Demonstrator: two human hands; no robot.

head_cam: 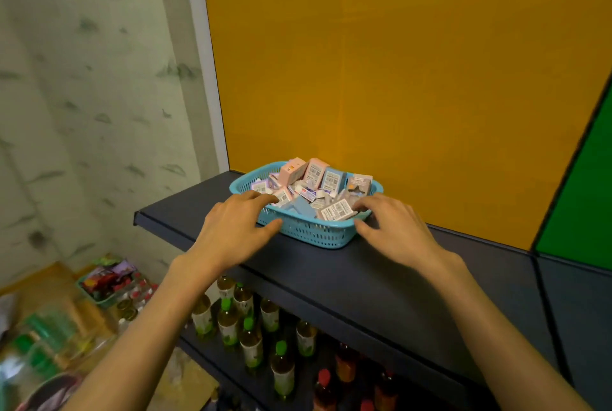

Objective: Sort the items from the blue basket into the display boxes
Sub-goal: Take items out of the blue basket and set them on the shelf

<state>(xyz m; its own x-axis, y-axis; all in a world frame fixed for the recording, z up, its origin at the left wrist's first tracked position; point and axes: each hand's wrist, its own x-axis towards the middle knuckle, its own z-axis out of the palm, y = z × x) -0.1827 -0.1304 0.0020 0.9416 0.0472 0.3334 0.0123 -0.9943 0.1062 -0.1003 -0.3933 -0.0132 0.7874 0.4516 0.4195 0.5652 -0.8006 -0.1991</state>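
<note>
Only got the head view, so here's that. The blue perforated plastic basket (306, 212) sits on the dark grey shelf (381, 278), hard against the orange back panel (397, 62). It's heaped with small pink, lilac and blue cardboard packets (314, 190), so I'd say sorting hasn't really started: everything is left to do.

My left hand (231, 228) is on the near-left corner, fingers curled over the rim and thumb against the outer wall, so that grip looks closed on the basket. My right hand (394, 228) is at the near-right corner, fingers bent over the rim; can't tell if it's clamped or just resting.

No display boxes in sight anywhere. Packet labels are too blurry to read. Below the shelf are green-capped bottles (251, 341), and lower left is smeared clutter I can't identify.
</note>
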